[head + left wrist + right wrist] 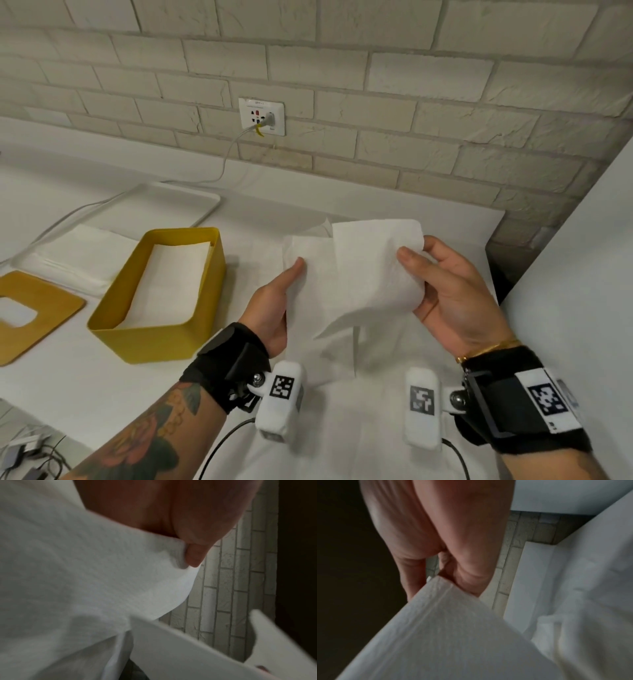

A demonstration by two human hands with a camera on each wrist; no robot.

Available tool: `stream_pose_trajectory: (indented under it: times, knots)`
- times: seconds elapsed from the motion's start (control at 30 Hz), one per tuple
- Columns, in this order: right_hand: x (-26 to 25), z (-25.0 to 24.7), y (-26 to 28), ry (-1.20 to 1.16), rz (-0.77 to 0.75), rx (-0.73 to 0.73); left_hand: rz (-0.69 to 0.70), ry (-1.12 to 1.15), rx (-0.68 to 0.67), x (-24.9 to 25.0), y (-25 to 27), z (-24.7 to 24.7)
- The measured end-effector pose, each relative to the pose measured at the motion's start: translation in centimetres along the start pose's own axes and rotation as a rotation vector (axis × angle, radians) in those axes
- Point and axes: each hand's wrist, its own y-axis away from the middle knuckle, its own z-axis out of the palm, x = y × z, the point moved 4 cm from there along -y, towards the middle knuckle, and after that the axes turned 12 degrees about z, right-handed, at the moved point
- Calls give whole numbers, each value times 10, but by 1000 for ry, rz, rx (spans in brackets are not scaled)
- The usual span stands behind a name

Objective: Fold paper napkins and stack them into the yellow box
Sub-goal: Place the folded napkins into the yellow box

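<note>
Paper napkin (356, 274) upright, half-folded lengthwise, pinched between both hands

The right hand (440, 536) pinches the edge of a white paper napkin (447, 635) between thumb (471, 566) and fingers (410, 573). Beyond it, a pale brick wall (518, 545) meets the far edge of the white worktop (537, 577), where more white paper (590, 601) lies rumpled.

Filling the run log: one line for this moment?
step: folding | left hand: holds napkin | right hand: holds napkin | yellow box: holds folded napkins
</note>
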Motion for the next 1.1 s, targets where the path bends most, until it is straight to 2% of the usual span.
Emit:
stream_pose_trajectory:
  times: [0.1,0.27,0.47,0.7,0.83,1.1]
  knots:
    - [7,17,-2,15,8,-11,-14,-2,-60,-4,2,8]
    - [37,12,-15,180,74,245,-19,19,-174,-14,7,21]
    - [47,4,-18,262,111,336,6,-2,-152,-14,11,25]
    - [50,5,-20,332,106,355,0,-84,-129,-11,13,25]
    - [63,12,-14,310,191,227,30,-103,-69,-7,10,22]
    - [103,19,3,631,549,-67,188,-73,150,33,-8,-10]
